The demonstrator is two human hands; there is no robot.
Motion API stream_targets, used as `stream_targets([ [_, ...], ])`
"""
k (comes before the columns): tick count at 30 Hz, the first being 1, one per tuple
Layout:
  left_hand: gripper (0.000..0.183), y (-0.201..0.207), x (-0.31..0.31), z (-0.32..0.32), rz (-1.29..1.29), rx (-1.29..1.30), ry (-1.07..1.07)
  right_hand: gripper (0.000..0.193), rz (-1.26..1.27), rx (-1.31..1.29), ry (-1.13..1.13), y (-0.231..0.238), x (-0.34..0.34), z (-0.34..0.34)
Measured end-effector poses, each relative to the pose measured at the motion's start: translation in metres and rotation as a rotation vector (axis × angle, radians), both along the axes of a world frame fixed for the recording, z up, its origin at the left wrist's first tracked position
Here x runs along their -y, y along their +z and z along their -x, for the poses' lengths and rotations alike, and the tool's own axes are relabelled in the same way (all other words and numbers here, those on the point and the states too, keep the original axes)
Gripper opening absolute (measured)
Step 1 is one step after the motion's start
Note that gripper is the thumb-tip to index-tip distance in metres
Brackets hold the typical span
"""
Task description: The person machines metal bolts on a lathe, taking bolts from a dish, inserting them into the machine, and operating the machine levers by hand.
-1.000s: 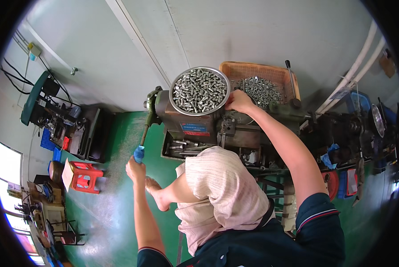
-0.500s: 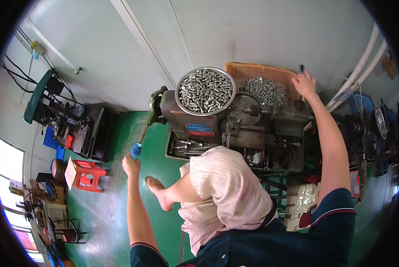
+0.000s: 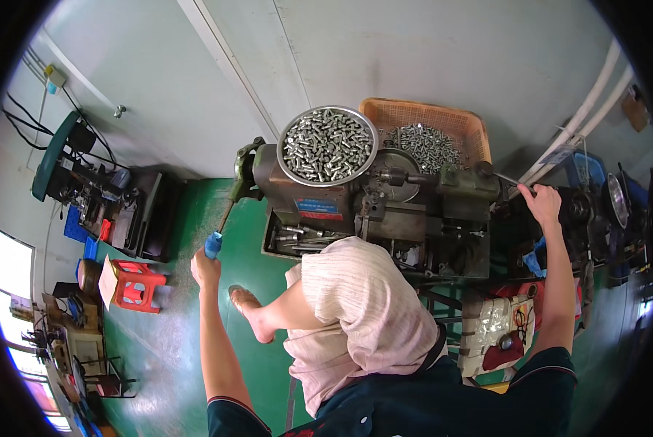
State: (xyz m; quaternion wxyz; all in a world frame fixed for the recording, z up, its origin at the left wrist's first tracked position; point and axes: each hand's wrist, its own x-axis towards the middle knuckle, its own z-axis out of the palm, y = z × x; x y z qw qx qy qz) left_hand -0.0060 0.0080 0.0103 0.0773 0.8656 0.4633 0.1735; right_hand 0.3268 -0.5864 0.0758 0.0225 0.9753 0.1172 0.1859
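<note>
My left hand (image 3: 205, 269) is closed round the lower end of a lever (image 3: 226, 213) with blue wrapping, which slants down from the left end of a small lathe (image 3: 282, 191). My right hand (image 3: 544, 204) is closed on a dark handle (image 3: 510, 179) that sticks out from the lathe's right end. On the lathe's headstock sits a round steel bowl (image 3: 282, 162) heaped with small metal pins (image 3: 328, 144). Behind the machine an orange plastic basket (image 3: 395, 111) holds more of these metal parts (image 3: 425, 148). Between the two ends is the chuck area (image 3: 393, 176); no workpiece can be made out there.
Loose metal tools (image 3: 304, 237) lie in the lathe's tray. Left on the green floor (image 3: 195, 335) stands a red plastic stool (image 3: 138, 285), with a drill press (image 3: 68, 156) beyond. A padded seat (image 3: 486, 328) is at my right, near another dark machine (image 3: 581, 211). A wall rises behind the lathe.
My right hand has come down and outward from beside the basket, and the handle has swung from upright to slanting right. My left hand still grips the blue-wrapped lever.
</note>
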Motion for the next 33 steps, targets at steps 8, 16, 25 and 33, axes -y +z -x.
stream_targets([
  [8,0.022,-0.002,0.0,-0.001,-0.028,0.027,-0.005,0.057,0.019,0.001,-0.043,0.0,-0.004,0.005],
  [16,0.026,-0.003,0.001,-0.001,-0.026,0.047,-0.001,0.057,0.03,-0.037,-0.095,-0.001,-0.008,0.01],
  [25,0.025,-0.003,-0.001,-0.001,-0.034,0.012,0.007,0.059,0.001,-0.077,-0.124,-0.003,-0.005,0.01],
  [33,0.023,-0.001,-0.001,-0.005,-0.019,-0.008,0.001,0.03,-0.14,0.454,0.08,-0.011,-0.054,-0.034],
])
